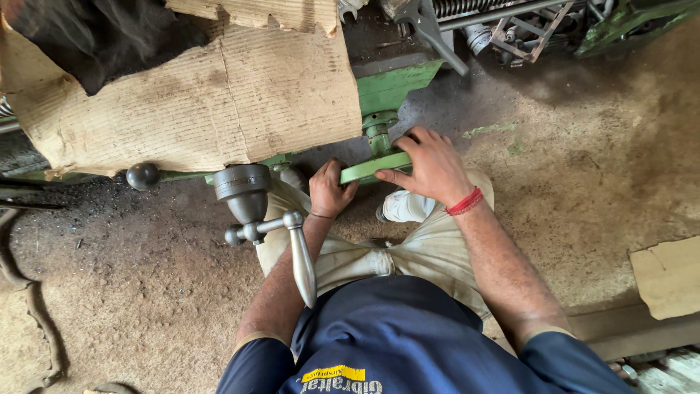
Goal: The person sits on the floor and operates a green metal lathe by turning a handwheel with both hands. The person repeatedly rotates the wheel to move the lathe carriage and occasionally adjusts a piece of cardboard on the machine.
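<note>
Two hands grip one green handwheel (pixel 375 167) at the machine's front edge, below the cardboard sheet (pixel 197 102). The left hand (pixel 329 191) is closed in a fist around its near end; the right hand (pixel 430 164) curls over its far end, apparently for leverage. The wheel, seen edge-on, runs left-right, slightly tilted.

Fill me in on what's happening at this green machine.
A person is bent over a green machine, seen from above. Both hands are on its green handwheel: the left hand has a closed grip on the rim's near end, and the right hand lies over the other end with fingers curled around it. A grey crank handle juts out just left of the left forearm, untouched. Worn cardboard covers the machine's top, with a dark cloth on it.
</note>
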